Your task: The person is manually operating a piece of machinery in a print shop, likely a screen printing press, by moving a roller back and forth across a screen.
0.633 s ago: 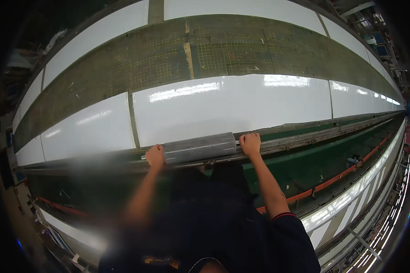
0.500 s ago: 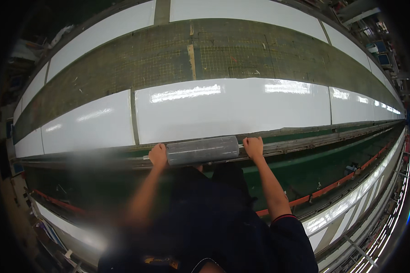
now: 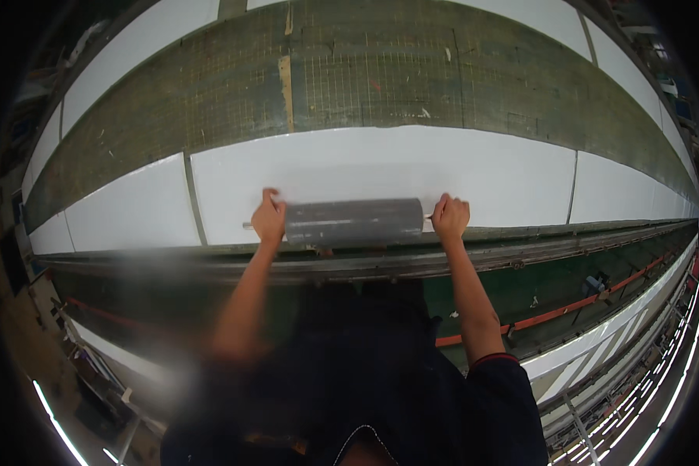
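A thick dark grey roller lies crosswise over the near edge of a white sheet on the long table. Its metal rod sticks out at both ends. My left hand is closed round the left end of the rod, with the thumb and a finger partly raised. At the other end, my right hand grips the rod with the fingers curled. Whether the roller's underside touches the sheet cannot be made out.
More white sheets lie in line along the table. Behind them runs a worn olive table surface with a yellow grid. A metal rail borders the near edge. Below is a green floor with an orange bar.
Both hands and the roller have moved forward, away from my body, from the near rail onto the white sheet. The view has tilted and shifted slightly.
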`<state>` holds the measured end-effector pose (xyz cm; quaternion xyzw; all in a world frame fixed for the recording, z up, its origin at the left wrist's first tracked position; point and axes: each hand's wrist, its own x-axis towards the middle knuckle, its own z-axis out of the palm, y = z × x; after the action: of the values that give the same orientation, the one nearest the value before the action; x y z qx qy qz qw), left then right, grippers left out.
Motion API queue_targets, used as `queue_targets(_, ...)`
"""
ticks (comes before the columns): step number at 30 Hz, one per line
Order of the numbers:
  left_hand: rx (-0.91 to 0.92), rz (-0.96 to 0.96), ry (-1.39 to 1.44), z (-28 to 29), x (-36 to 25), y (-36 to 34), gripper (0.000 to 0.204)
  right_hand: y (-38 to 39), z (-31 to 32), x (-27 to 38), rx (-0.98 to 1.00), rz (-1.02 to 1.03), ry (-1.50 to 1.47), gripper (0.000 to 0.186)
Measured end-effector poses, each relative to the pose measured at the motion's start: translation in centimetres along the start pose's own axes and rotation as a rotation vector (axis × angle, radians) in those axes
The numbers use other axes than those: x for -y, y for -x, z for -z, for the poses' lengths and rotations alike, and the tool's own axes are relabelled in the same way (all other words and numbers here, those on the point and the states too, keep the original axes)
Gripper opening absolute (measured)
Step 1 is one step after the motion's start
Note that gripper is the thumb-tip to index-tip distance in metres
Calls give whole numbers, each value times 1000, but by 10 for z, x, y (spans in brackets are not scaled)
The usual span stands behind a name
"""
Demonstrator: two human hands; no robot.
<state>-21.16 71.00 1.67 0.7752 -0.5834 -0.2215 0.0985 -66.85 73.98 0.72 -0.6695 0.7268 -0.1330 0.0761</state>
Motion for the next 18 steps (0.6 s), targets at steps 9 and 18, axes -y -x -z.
queue_targets(9, -328, 59, 173, 21, -82, -206, 36, -238, -20, 0, -115, -154, -216, 24)
queue_targets(18, -343, -46, 176, 18, -79, -223, 26, -248, -31, 8, -126, -31, -276, 24)
